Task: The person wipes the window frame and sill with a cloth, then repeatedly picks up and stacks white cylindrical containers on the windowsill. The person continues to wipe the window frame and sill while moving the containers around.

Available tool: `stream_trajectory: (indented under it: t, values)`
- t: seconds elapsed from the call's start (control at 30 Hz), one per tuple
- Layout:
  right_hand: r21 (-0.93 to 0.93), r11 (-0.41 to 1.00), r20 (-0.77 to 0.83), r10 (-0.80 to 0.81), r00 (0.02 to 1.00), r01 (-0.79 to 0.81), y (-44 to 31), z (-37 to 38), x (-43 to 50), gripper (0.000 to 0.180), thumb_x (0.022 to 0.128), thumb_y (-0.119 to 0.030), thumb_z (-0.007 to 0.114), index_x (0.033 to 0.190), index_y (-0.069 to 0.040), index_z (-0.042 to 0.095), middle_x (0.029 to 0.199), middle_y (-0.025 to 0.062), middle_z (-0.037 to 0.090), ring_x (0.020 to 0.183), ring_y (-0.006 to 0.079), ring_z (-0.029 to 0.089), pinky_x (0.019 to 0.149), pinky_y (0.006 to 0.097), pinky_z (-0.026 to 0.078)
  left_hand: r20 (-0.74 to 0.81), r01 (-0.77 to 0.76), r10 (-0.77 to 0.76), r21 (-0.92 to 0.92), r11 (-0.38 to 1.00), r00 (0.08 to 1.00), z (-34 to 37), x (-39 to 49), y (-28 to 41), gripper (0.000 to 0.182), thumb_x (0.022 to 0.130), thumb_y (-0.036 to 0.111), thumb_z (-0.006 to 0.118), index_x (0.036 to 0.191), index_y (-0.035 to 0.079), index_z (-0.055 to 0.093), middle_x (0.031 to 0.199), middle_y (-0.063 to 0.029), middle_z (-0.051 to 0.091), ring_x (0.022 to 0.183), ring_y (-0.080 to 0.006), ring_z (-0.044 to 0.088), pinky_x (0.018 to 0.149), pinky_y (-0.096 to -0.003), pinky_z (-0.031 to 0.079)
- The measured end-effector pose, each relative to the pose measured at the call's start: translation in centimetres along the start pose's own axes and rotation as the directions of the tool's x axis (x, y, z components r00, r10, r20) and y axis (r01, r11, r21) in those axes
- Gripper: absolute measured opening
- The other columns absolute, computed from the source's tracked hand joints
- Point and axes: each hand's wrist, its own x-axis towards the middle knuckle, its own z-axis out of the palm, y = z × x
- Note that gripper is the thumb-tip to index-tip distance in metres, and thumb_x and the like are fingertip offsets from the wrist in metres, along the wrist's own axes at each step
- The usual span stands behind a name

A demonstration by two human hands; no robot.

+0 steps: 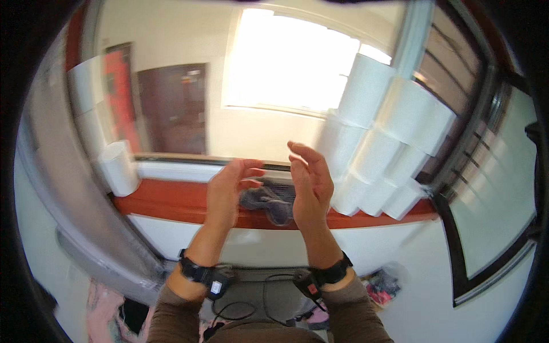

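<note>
My left hand (226, 195) is raised above a reddish-brown windowsill (171, 197), palm turned inward, fingers loosely curved and apart. Facing it across a gap is my right hand (314, 186), also empty, with its fingers bent and spread. Between and beyond them a dark grey crumpled item (274, 201), perhaps cloth, lies on the sill; my hands partly hide it. To the right of my right hand, white paper rolls (364, 150) stand stacked in several columns. A single white roll (119, 169) stands at the sill's left end, before more rolls (88, 94).
A grey curtain (85, 188) hangs at the left. On the right, a dark-framed window sash (489, 206) juts inward. Cabled devices are strapped to both wrists. Below are a bag of items (384, 283) and pink fabric (103, 304).
</note>
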Motion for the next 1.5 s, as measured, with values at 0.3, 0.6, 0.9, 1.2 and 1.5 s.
stream_trajectory:
  t: [0.3,0.6,0.9,1.2,1.5]
  values:
    - [0.085,0.911,0.432,0.332,0.839,-0.404,5.4,16.2,-2.3,0.031,0.094,-0.013,0.054,0.121,0.001,0.053,0.116,0.0084,0.059,0.105,0.0145,0.056,0.089,0.0275,0.045,-0.399,-0.221,0.282,0.193,0.956,0.872,-15.7,-1.2,4.1,0.031,0.099,0.026,0.046,0.109,0.001,0.062,0.108,-0.0061,0.064,0.093,-0.0131,0.059,0.075,-0.0267,0.049]
    - [0.080,0.763,0.485,0.532,0.694,-0.642,10.5,30.1,-2.5,0.052,0.095,-0.042,0.047,0.131,-0.005,0.049,0.129,0.0091,0.051,0.121,0.0204,0.045,0.096,0.0376,0.040,-0.652,-0.129,0.425,0.452,0.883,0.627,-27.6,-2.2,6.5,0.043,0.097,0.026,0.047,0.127,-0.004,0.048,0.125,-0.0123,0.053,0.114,-0.0192,0.049,0.100,-0.0299,0.036]
    - [0.136,0.658,0.528,0.585,0.616,-0.741,13.7,33.7,-3.2,0.055,0.098,-0.048,0.037,0.134,-0.008,0.048,0.130,0.0089,0.050,0.121,0.0218,0.044,0.101,0.0431,0.035,-0.611,0.050,0.319,0.508,0.860,0.725,-30.1,-2.4,5.0,0.060,0.097,0.039,0.046,0.139,-0.002,0.038,0.142,-0.0189,0.040,0.132,-0.0268,0.038,0.109,-0.0328,0.027]
    - [0.234,0.867,0.436,0.312,0.844,-0.441,8.9,24.8,-3.6,0.062,0.094,-0.027,0.056,0.144,-0.002,0.028,0.134,0.0154,0.044,0.123,0.0226,0.042,0.101,0.0356,0.037,-0.378,-0.199,0.379,0.436,0.878,0.845,-21.9,-3.7,4.4,0.058,0.100,0.040,0.041,0.140,0.000,0.036,0.136,-0.0134,0.045,0.123,-0.0222,0.045,0.103,-0.0350,0.036]
    - [-0.198,0.980,0.135,0.044,0.990,-0.016,1.8,9.9,-2.3,0.093,0.076,-0.025,0.075,0.144,0.003,0.016,0.139,0.0289,0.034,0.129,0.0425,0.037,0.103,0.0482,0.036,-0.027,-0.409,0.471,0.451,0.793,0.882,-7.1,-3.8,2.5,0.052,0.102,0.036,0.033,0.139,0.001,0.037,0.142,-0.0132,0.036,0.131,-0.0230,0.035,0.107,-0.0376,0.031]
